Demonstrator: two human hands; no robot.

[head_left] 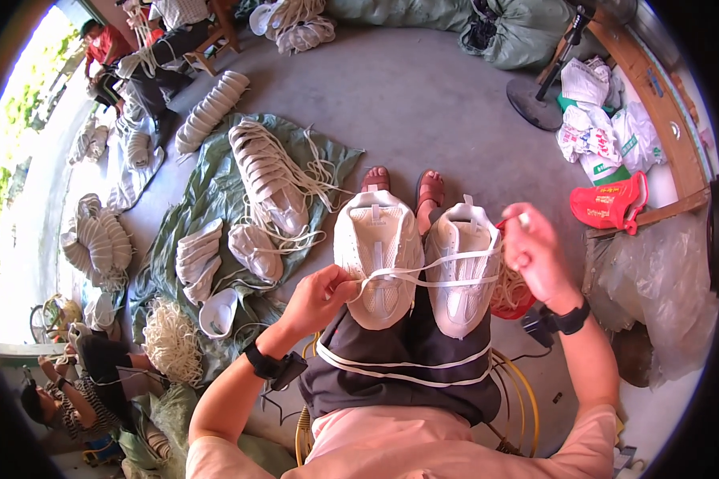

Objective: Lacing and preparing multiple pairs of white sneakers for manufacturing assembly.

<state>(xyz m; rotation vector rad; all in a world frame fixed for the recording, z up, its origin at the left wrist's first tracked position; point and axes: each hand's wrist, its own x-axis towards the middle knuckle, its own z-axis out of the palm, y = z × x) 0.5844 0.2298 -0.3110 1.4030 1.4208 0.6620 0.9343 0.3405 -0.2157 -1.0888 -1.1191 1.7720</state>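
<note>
Two white shoes (415, 263) lay on lap | flat lace (439, 275) stretched across both | left hand (323, 295) and right hand (535, 247) each pinched an end | lace judged light, limp; best held near tips.

Grey floor (423, 104) carries most things. Green sheet (208, 191) spread on floor, row of white shoes (268, 172) and loose laces (323, 172) on it. Lace pile (172, 339) beside sheet. Green sacks (455, 24) at far side. Fan base (535, 104) on floor. Two white shoes (415, 263) rest on lap (407, 351).
</note>
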